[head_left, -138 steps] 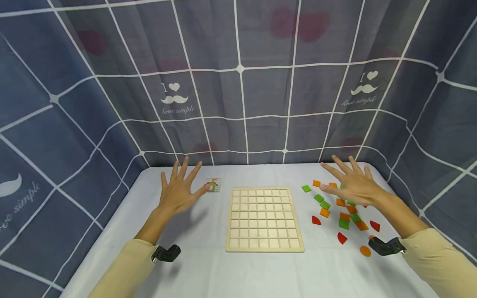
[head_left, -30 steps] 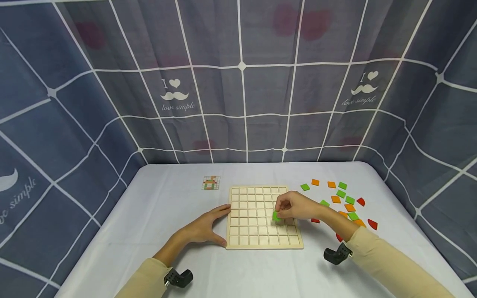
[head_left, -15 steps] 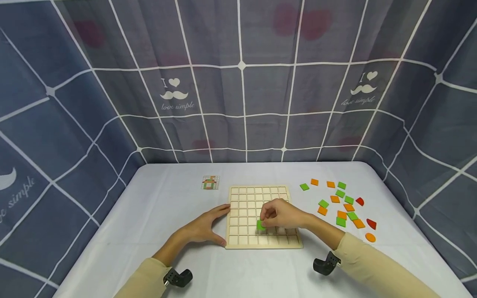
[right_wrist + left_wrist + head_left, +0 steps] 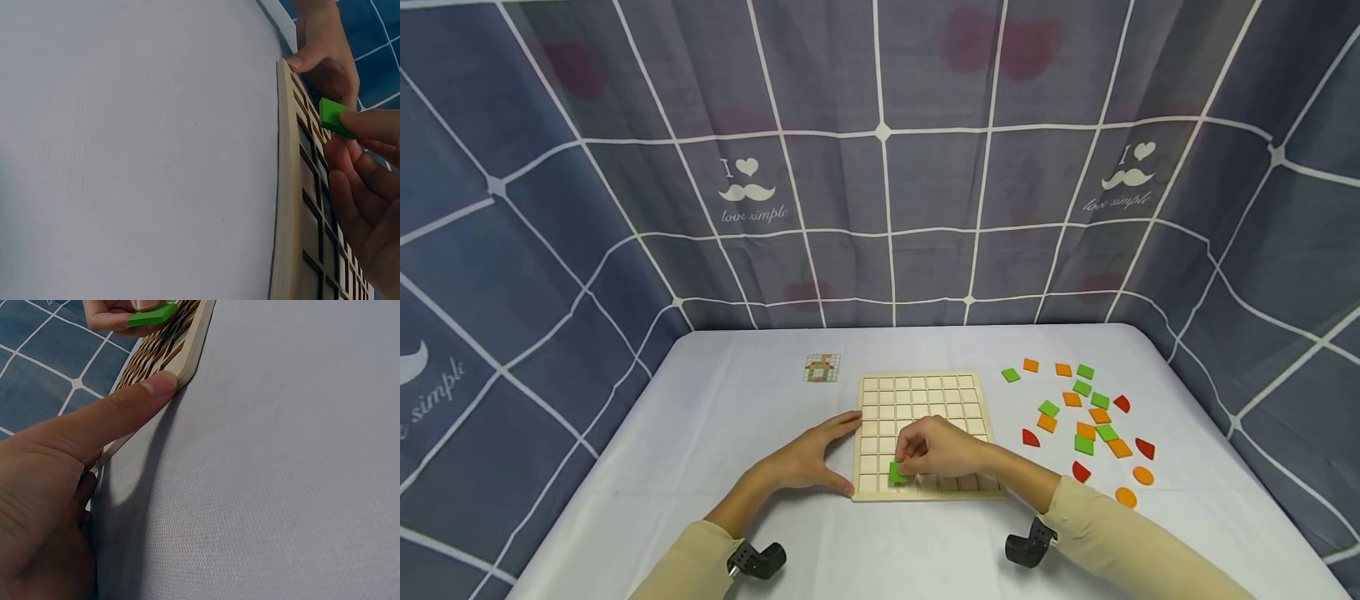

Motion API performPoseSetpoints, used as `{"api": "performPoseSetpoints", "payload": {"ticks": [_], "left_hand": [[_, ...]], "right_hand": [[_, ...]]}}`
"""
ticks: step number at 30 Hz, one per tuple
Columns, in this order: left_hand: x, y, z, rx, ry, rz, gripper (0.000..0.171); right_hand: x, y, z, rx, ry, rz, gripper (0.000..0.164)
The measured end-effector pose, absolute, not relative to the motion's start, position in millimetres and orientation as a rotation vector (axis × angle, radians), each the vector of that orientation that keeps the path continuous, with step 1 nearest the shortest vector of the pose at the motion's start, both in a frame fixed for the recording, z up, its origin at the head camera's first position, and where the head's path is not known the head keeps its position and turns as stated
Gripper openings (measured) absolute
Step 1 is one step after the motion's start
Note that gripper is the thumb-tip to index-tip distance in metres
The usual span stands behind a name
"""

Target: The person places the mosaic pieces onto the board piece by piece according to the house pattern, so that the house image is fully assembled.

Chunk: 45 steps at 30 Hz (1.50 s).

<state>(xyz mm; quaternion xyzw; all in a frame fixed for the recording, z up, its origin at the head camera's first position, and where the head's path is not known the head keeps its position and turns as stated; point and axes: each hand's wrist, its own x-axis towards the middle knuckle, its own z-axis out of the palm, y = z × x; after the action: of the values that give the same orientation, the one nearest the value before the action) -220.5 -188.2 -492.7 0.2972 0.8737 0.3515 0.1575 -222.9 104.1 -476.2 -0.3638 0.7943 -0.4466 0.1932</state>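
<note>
A pale wooden grid board point(image 4: 917, 396) with square cells lies at the middle of the table. My right hand point(image 4: 943, 447) pinches a green square tile point(image 4: 897, 474) between thumb and fingers, close over the lower left cells. In the right wrist view the tile point(image 4: 334, 117) is tilted above the board's bars. My left hand point(image 4: 808, 457) rests against the board's left edge, fingers extended, its thumb at the near left corner; in the left wrist view the thumb point(image 4: 125, 409) touches that corner.
Right of the board lie scattered green tiles point(image 4: 1083, 444), orange tiles point(image 4: 1119, 448), red quarter-round pieces point(image 4: 1145, 448) and orange discs point(image 4: 1125, 497). A small card point(image 4: 822, 368) with a coloured grid pattern lies beyond the left hand. A tile-patterned curtain point(image 4: 925, 183) surrounds the white table.
From hovering open over the table, both hands came to the board. Carrying the green tile, the right hand moved left and nearer across the board; the left hand has stayed at its edge lately.
</note>
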Motion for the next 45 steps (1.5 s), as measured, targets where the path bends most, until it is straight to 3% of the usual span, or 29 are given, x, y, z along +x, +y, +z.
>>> {"api": "performPoseSetpoints", "payload": {"ticks": [45], "left_hand": [[-219.4, -188.4, -490.7, 0.855, 2.494, 1.012, 0.109]], "right_hand": [[-213.2, 86.4, -478.7, -1.183, 2.435, -0.986, 0.007]]}}
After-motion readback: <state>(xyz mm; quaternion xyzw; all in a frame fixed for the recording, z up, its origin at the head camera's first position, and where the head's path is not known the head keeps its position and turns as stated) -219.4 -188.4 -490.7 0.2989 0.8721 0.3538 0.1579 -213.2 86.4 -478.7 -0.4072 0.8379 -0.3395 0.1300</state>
